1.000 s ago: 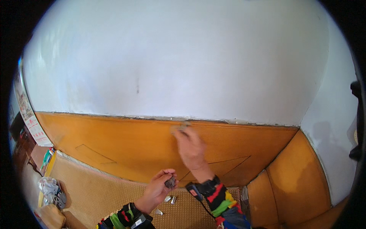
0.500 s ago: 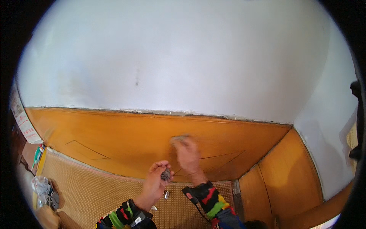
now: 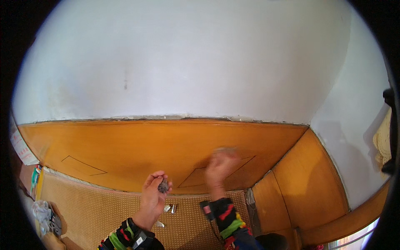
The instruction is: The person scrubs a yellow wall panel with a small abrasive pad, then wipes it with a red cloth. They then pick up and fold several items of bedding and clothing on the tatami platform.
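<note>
My left hand [image 3: 150, 196] is closed around a dark grey, rough, crumpled lump [image 3: 163, 186], held up in front of the lower edge of an orange-brown wood panel [image 3: 104, 143]. Against the panel's right half is my right hand [image 3: 222, 168], smeared by motion. Its fingers are bent over a blurred greyish wad [image 3: 227, 149] at the panel's surface. Thin dark lines outline a slanted four-sided shape [image 3: 189, 178] behind the right wrist. A similar outline [image 3: 85, 165] marks the panel's left part.
Below lies a tan woven mat [image 3: 96, 204] with small silvery scraps [image 3: 173, 208] on it. A clear plastic bag [image 3: 45, 214] sits at the left. White wall [image 3: 208, 62] rises above the panel, and another wood panel [image 3: 310, 179] meets it at the right corner.
My right hand has moved rightward along the panel with the greyish wad. The view has shifted a little to the right. My left hand still holds the grey lump.
</note>
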`<action>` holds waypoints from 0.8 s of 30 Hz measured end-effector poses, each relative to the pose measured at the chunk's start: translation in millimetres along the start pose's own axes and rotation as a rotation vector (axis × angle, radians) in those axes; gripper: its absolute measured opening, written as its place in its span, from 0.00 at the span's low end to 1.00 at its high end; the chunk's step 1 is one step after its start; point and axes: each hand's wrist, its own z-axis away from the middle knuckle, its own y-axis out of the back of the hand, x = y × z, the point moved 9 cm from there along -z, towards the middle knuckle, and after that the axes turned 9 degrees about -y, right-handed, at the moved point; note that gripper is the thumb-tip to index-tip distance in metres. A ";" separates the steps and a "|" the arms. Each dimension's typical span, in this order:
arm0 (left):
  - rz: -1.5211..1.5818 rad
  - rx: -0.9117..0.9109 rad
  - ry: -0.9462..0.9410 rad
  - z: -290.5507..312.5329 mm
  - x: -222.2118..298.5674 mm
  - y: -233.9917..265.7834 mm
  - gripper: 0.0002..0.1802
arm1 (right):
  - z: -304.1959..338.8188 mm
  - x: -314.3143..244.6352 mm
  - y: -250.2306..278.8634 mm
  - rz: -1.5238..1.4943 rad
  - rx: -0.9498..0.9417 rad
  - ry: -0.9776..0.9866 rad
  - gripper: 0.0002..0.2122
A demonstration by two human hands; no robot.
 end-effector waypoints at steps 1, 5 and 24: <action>0.003 -0.003 -0.002 1.0 -1.8 -2.2 0.06 | 20.1 0.8 -43.1 -0.559 -0.346 -0.332 0.06; -0.012 -0.006 -0.021 -0.1 -3.5 -5.6 0.06 | 52.5 -11.1 -81.7 -0.821 -0.864 -0.463 0.07; -0.039 0.000 0.045 2.2 -11.7 -5.9 0.07 | -13.3 33.1 29.5 -0.194 -0.202 0.160 0.05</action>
